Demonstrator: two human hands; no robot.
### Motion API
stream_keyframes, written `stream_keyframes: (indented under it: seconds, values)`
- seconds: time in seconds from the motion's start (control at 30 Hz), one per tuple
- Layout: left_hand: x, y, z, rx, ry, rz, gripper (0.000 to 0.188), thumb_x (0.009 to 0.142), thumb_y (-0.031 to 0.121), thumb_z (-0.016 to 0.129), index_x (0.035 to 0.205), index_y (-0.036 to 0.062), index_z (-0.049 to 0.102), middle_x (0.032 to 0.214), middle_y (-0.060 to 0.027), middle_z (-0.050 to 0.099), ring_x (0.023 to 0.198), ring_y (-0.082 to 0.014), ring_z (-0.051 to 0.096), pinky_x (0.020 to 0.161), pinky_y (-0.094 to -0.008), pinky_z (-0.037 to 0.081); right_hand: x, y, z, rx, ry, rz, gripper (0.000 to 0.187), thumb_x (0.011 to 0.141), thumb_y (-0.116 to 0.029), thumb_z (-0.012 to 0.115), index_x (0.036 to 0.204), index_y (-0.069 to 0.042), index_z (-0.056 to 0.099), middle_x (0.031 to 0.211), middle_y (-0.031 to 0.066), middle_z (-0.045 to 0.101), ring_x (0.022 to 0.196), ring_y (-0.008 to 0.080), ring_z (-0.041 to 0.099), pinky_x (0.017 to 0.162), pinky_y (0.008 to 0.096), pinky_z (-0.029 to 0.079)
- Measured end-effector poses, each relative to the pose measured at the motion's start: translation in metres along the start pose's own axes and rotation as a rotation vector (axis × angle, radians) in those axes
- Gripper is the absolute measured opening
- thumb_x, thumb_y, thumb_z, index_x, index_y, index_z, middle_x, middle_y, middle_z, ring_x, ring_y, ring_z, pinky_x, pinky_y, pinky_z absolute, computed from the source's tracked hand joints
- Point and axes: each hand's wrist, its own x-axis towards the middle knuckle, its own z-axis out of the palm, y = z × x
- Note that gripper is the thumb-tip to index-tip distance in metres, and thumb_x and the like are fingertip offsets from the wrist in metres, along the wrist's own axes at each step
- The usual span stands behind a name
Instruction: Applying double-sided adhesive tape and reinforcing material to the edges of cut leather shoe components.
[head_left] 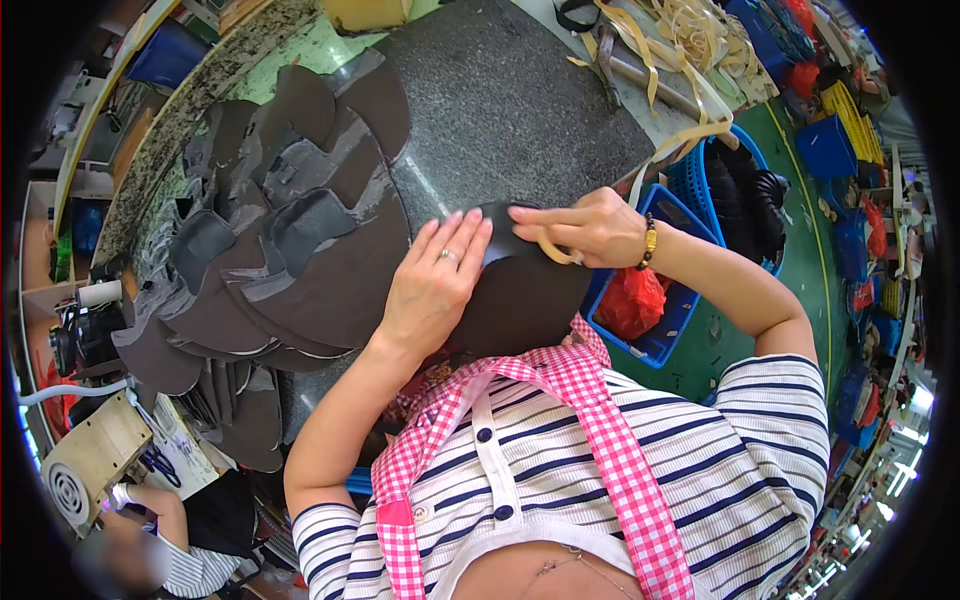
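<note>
Resting flat on dark piece, left hand unclenched, right hand, index extended, clamped on tan loop

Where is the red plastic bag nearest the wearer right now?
The red plastic bag lies in the rectangular blue basket, right of centre in the head view, just below the right hand.

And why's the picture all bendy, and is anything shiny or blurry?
Head view: the fisheye lens curves the speckled table edge and leaves black corners; head view: light glares in a streak on the dark slab; head view: a co-worker's head is blurred, while the left hand looks clear.
</note>
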Motion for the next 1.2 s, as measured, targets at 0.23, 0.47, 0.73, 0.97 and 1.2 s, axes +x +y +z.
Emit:
stream_keyframes:
  seconds: [0.23, 0.47, 0.73, 0.97, 1.2]
  values:
    - [0.012, 0.006, -0.014, -0.197, 0.227, -0.300, 0.048, 0.081, 0.020, 0.072, 0.123, 0.0036, 0.056, 0.111, -0.0130, 0.065, 0.102, -0.0298, 0.062, 0.090, -0.0427, 0.046, 0.026, -0.020, -0.010, 0.428, 0.377, 0.592, 0.027, 0.077, -0.004, 0.066, 0.105, -0.004, 0.064, 0.078, 0.0062, 0.063, 0.066, 0.0145, 0.060, 0.061, 0.0271, 0.047]
    - [0.013, 0.012, -0.056, -0.411, 0.412, -0.361, 0.024, 0.082, 0.011, 0.072, 0.096, 0.0079, 0.053, 0.076, -0.0132, 0.061, 0.071, -0.0332, 0.065, 0.061, -0.0403, 0.049, 0.038, -0.016, -0.056, 0.785, 0.493, 0.621, 0.033, 0.088, -0.018, 0.068, 0.116, -0.003, 0.061, 0.099, 0.0033, 0.067, 0.084, 0.0070, 0.060, 0.076, 0.0231, 0.047]
    - [-0.034, -0.097, -0.069, 0.294, 0.084, -0.783, 0.083, 0.053, 0.044, 0.088, 0.115, 0.0020, 0.052, 0.113, -0.0145, 0.054, 0.102, -0.0343, 0.053, 0.084, -0.0458, 0.045, 0.128, 0.024, -0.003, 0.404, 0.320, 0.457, 0.048, 0.080, -0.033, 0.072, 0.109, 0.003, 0.064, 0.098, 0.0160, 0.069, 0.092, 0.0257, 0.066, 0.083, 0.0348, 0.050]
    - [-0.050, -0.084, -0.078, -0.241, 0.419, -0.865, 0.076, 0.050, 0.017, 0.092, 0.108, 0.0059, 0.044, 0.100, -0.0143, 0.058, 0.101, -0.0372, 0.055, 0.087, -0.0413, 0.045, 0.207, 0.070, 0.011, 0.296, 0.298, 0.887, 0.063, 0.064, -0.046, 0.082, 0.086, 0.008, 0.058, 0.089, 0.0200, 0.066, 0.085, 0.0294, 0.066, 0.075, 0.0384, 0.051]
    - [-0.080, -0.125, -0.141, 0.690, 0.483, -0.734, 0.049, 0.070, 0.010, 0.078, 0.113, 0.0041, 0.054, 0.109, -0.0155, 0.057, 0.106, -0.0347, 0.053, 0.090, -0.0417, 0.044, 0.222, 0.078, 0.008, 0.536, 0.291, 0.723, 0.077, 0.058, -0.054, 0.086, 0.093, 0.007, 0.056, 0.086, 0.0155, 0.062, 0.082, 0.0248, 0.062, 0.075, 0.0347, 0.049]
